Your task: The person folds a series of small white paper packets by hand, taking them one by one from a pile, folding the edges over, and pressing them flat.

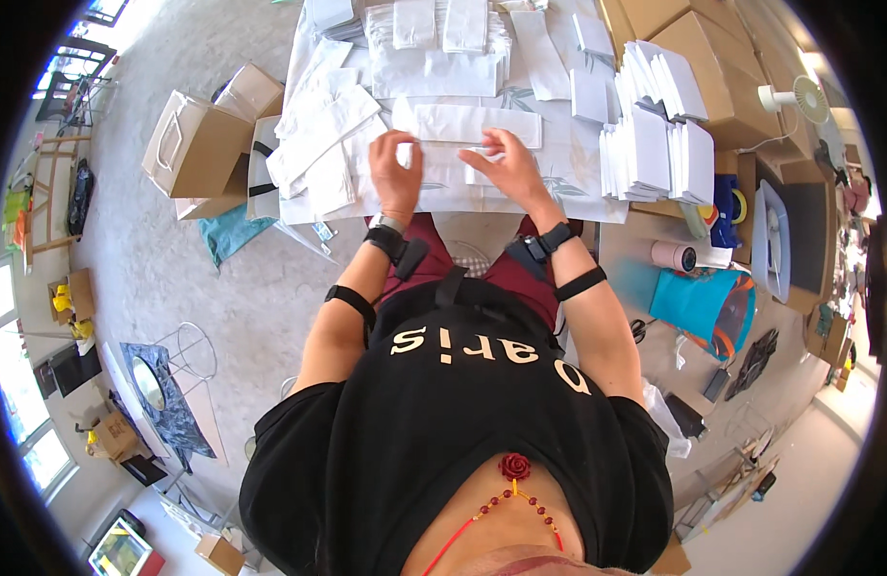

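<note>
A long flat white strip (472,125), folded paper or thin cloth, lies across the table in front of my hands. My left hand (396,175) is just below the strip's left end. Its fingers curl toward the thumb, and I cannot make out whether anything thin is between them. Below the strip's right half, my right hand (516,173) has thumb and forefinger apart. A small white piece (476,171) shows on the table beneath that thumb. Loose white strips (333,130) lie in an overlapping heap to the left of my left hand.
The table (443,198) has a pale leaf-patterned cover. White stacks (645,154) stand at its right edge, and a layered pile (438,72) sits at the far side. Cardboard boxes (198,144) flank the table on the left. On the right are a pink cylinder (669,254) and a blue bag (698,307).
</note>
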